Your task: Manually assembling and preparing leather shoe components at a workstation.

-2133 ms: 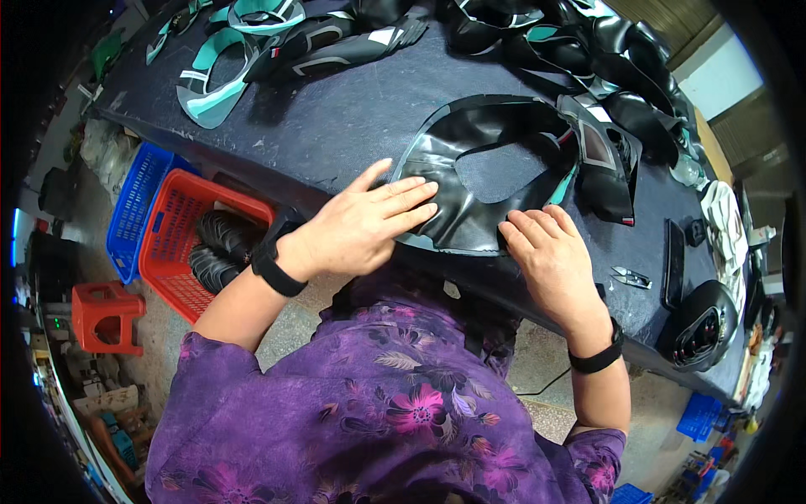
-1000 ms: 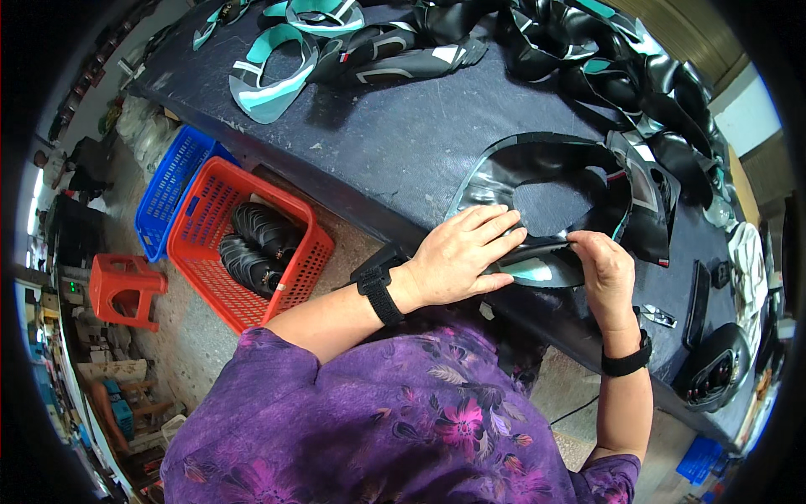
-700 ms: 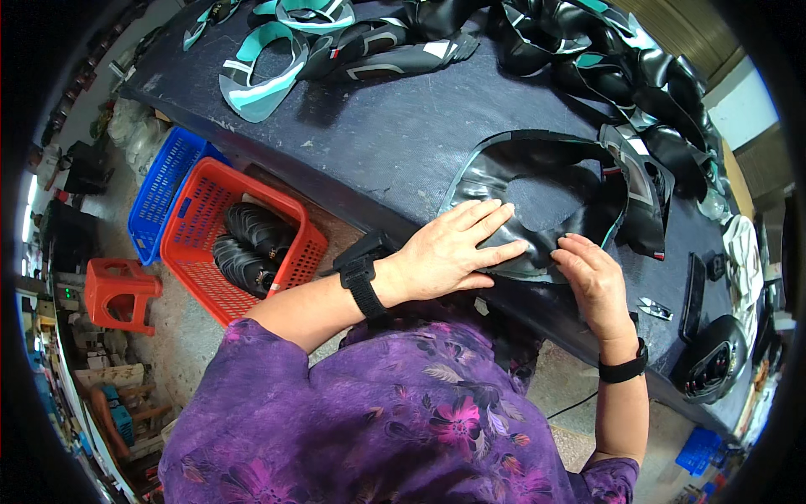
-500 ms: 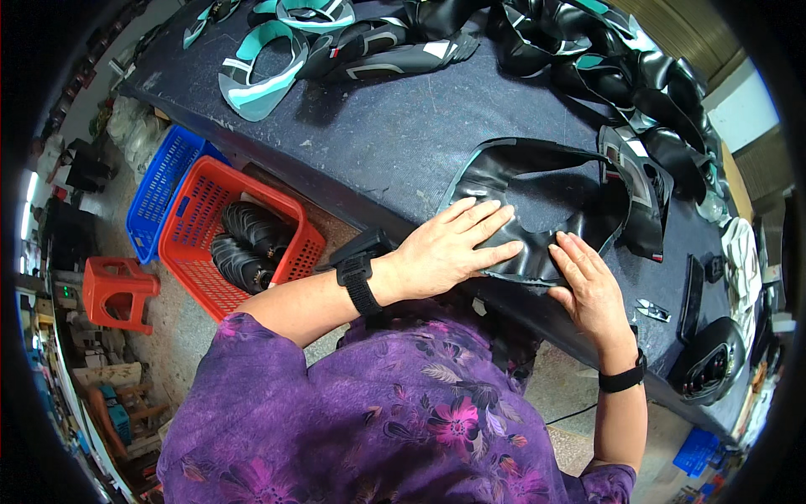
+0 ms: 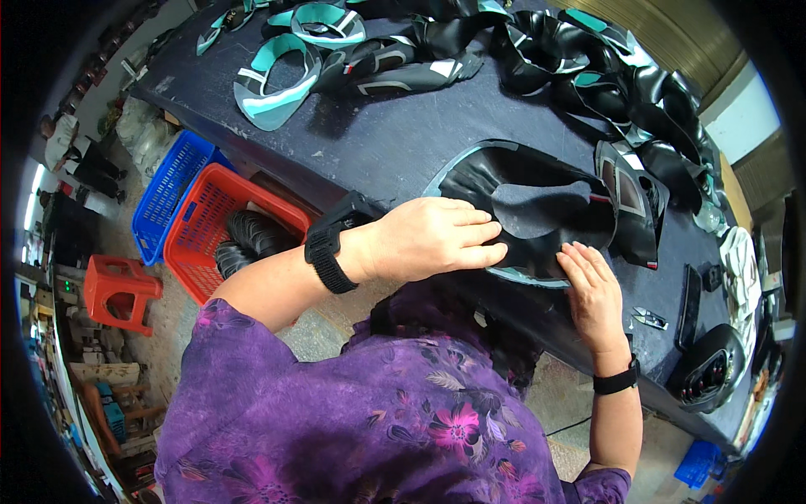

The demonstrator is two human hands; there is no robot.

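Note:
A black shoe upper [image 5: 470, 178] with a pale grey-teal edge lies at the table's front edge, spread into a loop. The table's surface shows through its opening. My left hand [image 5: 432, 239] rests on the upper's near left side, its fingers stretched out toward the opening. On the near right side lies my right hand [image 5: 594, 290], fingers extended over the black material and its thumb hard to see. Just right of this piece, another dark upper [image 5: 631, 202] with grey panels lies against it.
Grey and teal uppers [image 5: 277, 84] lie at the back left, and a row of black uppers [image 5: 546, 55] runs along the back and right. Thread snips [image 5: 649, 318] sit at the right. Left of the table stand red [image 5: 191, 269] and blue baskets [image 5: 151, 206] and a red stool [image 5: 122, 290].
The upper has flattened and its opening now lies wider. My left hand has shifted slightly left, its fingers closer together; the right hand has moved slightly down. A person has appeared at the far left.

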